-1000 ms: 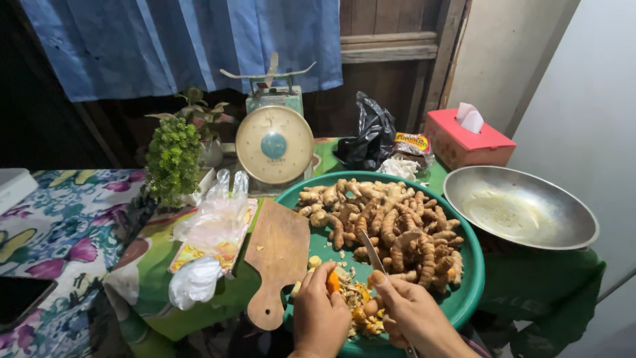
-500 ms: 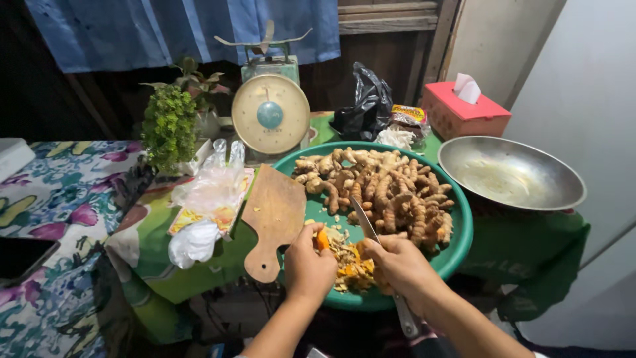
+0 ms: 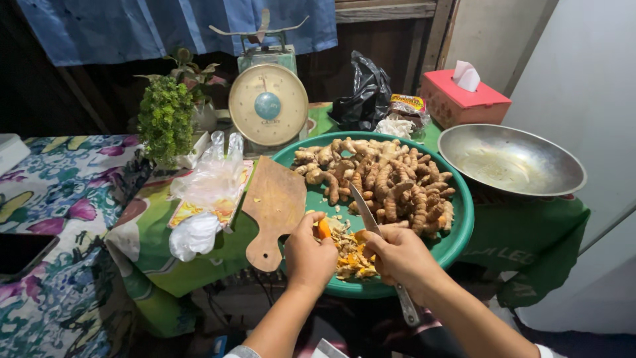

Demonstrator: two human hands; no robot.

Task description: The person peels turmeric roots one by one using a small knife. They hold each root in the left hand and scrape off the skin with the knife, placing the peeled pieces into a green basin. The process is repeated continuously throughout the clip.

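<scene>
Left hand pinches an orange turmeric piece above the green tray. Beside it, the right hand grips a knife, blade pointing away toward the root pile.

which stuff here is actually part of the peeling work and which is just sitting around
In use: left hand holding an orange root piece; right hand with the knife; green tray of roots; peelings.

Lying about: cutting board, scale, metal bowl, tissue box, plant, plastic bags.
</scene>
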